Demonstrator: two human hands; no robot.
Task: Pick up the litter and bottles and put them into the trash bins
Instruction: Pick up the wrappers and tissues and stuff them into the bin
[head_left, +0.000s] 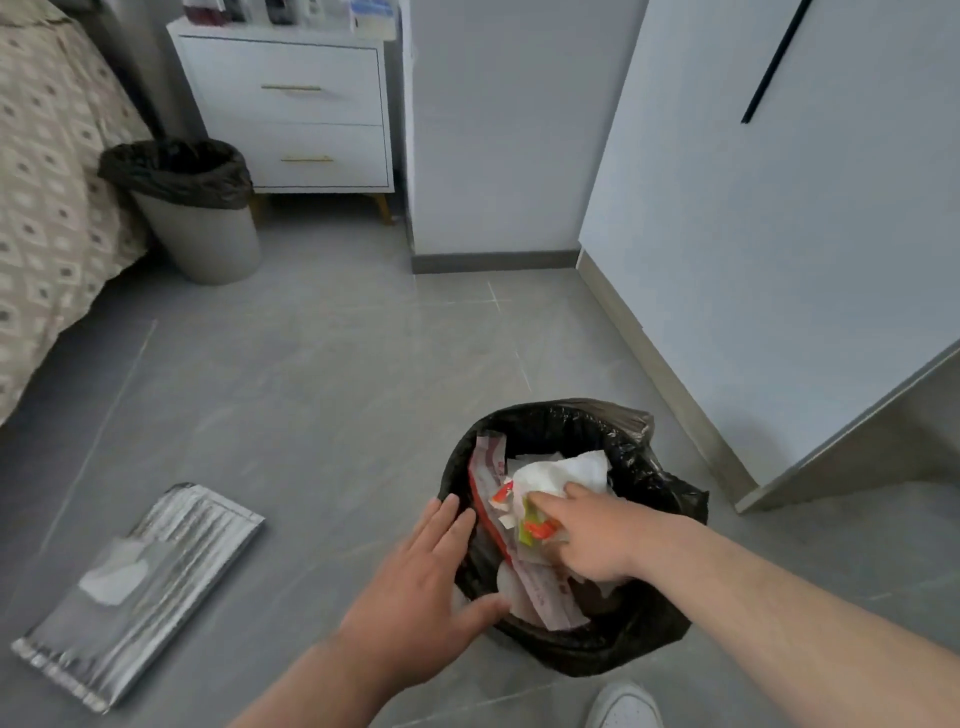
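Note:
A trash bin lined with a black bag (644, 467) stands on the floor right below me. It holds white paper, a long red-and-white wrapper (488, 457) and small orange-and-yellow wrappers (537, 527). My right hand (587, 535) is down inside the bin, fingers curled on the crumpled white paper and wrappers (561, 470). My left hand (421, 592) lies flat and open on the bin's left rim, holding nothing. A silver foil mailer bag (150, 587) lies flat on the floor at the left.
A second grey bin with a black liner (208, 244) stands at the back left, between a bed with a patterned cover (47, 197) and a white nightstand (291, 109). White cabinet panels (779, 234) rise at the right. My white shoe (626, 706) shows at the bottom.

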